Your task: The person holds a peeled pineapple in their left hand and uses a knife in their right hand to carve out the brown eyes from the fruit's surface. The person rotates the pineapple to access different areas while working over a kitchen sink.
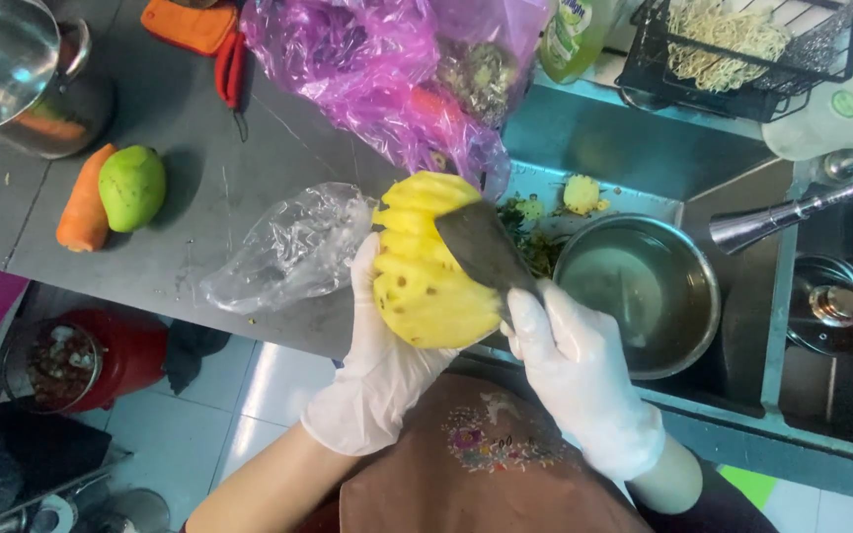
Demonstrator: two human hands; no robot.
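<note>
From my remote seat, the left hand (379,336) gripped the peeled pineapple (431,262) above the counter edge while the right hand's (570,370) fingers seemingly clamped the knife (481,247), whose blade might have slipped on wet fruit into the glove.

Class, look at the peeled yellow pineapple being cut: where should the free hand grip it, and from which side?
Grip the peeled yellow pineapple around its rounded flank from the left, as the white-gloved left hand does. The broad knife blade, held by the gloved right hand, works the right side, so this likely keeps fingers away.
</note>
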